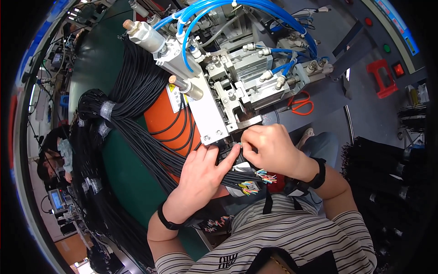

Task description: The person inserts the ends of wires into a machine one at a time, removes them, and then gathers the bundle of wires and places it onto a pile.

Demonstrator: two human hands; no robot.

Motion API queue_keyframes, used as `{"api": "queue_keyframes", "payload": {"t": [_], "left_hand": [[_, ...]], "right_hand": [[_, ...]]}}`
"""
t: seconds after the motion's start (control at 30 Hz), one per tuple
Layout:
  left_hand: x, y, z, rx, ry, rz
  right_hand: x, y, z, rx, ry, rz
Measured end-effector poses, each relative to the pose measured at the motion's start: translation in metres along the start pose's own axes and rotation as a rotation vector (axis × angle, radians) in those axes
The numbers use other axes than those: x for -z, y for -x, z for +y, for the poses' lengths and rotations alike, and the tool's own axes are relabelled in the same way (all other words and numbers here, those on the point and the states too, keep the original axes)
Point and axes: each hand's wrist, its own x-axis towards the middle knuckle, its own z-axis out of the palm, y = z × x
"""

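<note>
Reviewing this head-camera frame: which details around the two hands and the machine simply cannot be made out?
- Head view: what the right hand pinches at the grey metal machine block; its fingers cover it.
- Whether the left hand grips or only presses the bundle of black cables; the palm hides it.
- How many coloured wire tips there are; too small.
- The orange-handled scissors: blades hidden behind the machine.

A small rectangular label (173, 97), white with a yellow part, is stuck on the orange cylinder below the machine. At the far left, low, a small device shows a light blue screen (56, 200). At the upper right edge a long strip label (396, 20), blue and green, runs along the panel.
</note>
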Motion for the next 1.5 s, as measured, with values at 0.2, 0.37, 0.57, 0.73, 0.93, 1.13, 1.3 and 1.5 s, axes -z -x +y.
{"api": "queue_keyframes", "payload": {"t": [0.2,0.37,0.57,0.73,0.93,1.13,1.3,1.5], "left_hand": [[-0.029,0.024,-0.011,0.093,0.157,0.205],[-0.036,0.023,-0.008,0.162,0.217,0.437],[-0.025,0.036,-0.012,0.077,0.324,0.225],[-0.023,0.022,0.006,0.125,0.339,0.364],[-0.017,0.016,0.013,0.140,0.504,0.338],[-0.027,-0.003,0.007,0.133,0.682,0.410],[-0.030,-0.007,0.004,0.109,0.667,0.469],[-0.026,-0.006,0.008,0.043,0.446,0.483]], "right_hand": [[-0.004,0.006,0.010,-0.402,-0.583,-0.164],[0.000,0.013,0.005,-0.362,-0.461,-0.082],[0.014,0.014,-0.018,-0.393,-0.941,-0.252],[0.001,0.019,-0.016,-0.126,-1.015,-0.132],[-0.007,0.029,-0.019,-0.459,-1.350,0.045],[-0.014,0.028,-0.026,-0.381,-1.077,0.030],[-0.017,0.026,-0.024,-0.318,-1.032,0.156],[0.003,0.017,-0.009,-0.616,-1.391,-0.098]]}}
